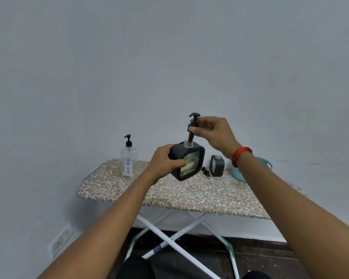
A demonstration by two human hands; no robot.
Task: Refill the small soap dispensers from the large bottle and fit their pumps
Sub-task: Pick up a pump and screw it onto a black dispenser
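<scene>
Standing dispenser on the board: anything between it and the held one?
Head view: a loose black pump lies on the board between the standing dispenser and the held dispenser.

Two dispensers point(186, 162) point(217, 165), two loose pumps point(193, 125) point(206, 171), one bottle point(128, 162), one basin point(237, 174).

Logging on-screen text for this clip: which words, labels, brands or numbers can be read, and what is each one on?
"DISH SOAP": handwritten in blue, running vertically on a white label on the clear pump bottle, which stands at the left end of the ironing board.
No other text can be read: the tilted dark dispenser, its pump, the second dark dispenser and the wall outlet show no lettering.
</scene>
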